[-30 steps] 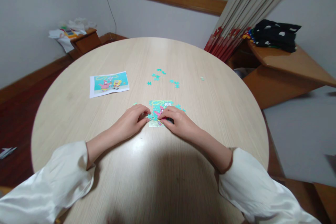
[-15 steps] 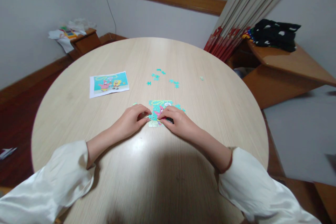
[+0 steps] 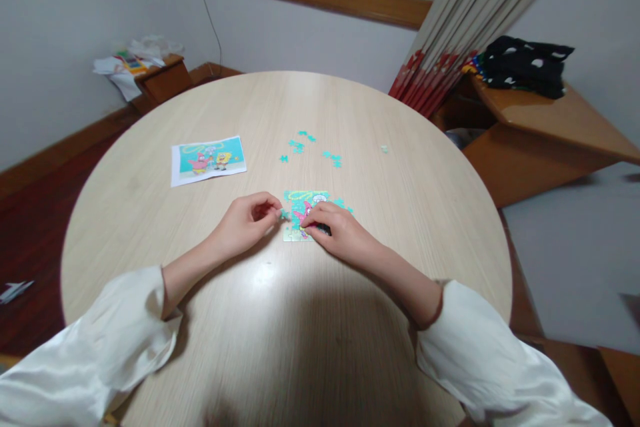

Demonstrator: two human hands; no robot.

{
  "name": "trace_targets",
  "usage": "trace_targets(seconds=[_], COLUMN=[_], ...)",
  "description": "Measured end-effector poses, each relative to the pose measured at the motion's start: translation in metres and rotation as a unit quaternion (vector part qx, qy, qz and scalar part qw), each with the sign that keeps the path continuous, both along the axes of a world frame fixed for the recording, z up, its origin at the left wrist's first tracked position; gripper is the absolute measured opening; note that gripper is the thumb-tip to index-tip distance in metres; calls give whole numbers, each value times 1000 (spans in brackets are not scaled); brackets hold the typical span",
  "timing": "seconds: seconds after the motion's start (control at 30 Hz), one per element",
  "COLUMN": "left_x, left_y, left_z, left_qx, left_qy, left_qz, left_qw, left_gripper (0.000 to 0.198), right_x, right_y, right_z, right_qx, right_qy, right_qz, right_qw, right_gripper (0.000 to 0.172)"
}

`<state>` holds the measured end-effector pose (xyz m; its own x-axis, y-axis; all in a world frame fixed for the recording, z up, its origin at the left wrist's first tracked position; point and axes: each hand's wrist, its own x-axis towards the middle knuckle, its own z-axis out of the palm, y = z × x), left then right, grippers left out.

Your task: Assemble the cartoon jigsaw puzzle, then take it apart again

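Note:
A partly assembled jigsaw puzzle lies on the table in front of me, with a pink starfish figure and teal background. My left hand pinches a teal puzzle piece between thumb and fingertips at the puzzle's left edge. There, a gap shows in the left side of the picture. Closed fingertips of my right hand press down on the middle of the puzzle and cover part of its right side. More teal pieces show just beyond the right hand, by the puzzle's upper right.
Several loose teal pieces are scattered farther back on the round table. One pale piece lies apart at the right. A printed reference picture rests at the left. Behind the table's right side stands a wooden cabinet.
My left hand has drawn slightly back and left from the puzzle, its fingertips now pinching a teal piece, leaving a gap at the left edge. My right hand has stayed in place.

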<state>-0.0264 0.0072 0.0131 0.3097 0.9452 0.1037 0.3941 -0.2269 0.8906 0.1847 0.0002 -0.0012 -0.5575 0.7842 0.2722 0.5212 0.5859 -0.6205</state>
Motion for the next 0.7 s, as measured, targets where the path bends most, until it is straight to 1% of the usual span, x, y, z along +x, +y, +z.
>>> trace_targets(seconds=[0.1,0.17,0.23,0.3,0.47,0.57,0.7], left_x=[0,1,1,1,1,0,-1], left_y=[0,0,0,-1,-2,-2,-2], left_z=[1,3,4,5,2,1,3], left_qx=[-43,-53,-44,-26,-20,-4,15], left_qy=[-36,-46,-42,-25,-16,1,35], left_qz=[5,9,10,4,-11,-3,6], left_qw=[998,997,998,999,1000,1000,999], left_gripper=[13,15,24,27,19,14,12], right_x=[0,-1,-1,0,0,0,0], right_y=[0,0,0,-1,0,0,0], right_z=[1,1,2,2,1,1,1], right_qx=[-2,-6,-10,-11,-3,3,-1], right_qy=[-2,-5,-6,-4,-4,-4,-4], right_qz=[-1,-1,-2,-3,-1,2,-1], right_qw=[1000,1000,1000,1000,1000,1000,1000], right_gripper=[13,13,14,14,13,13,13])
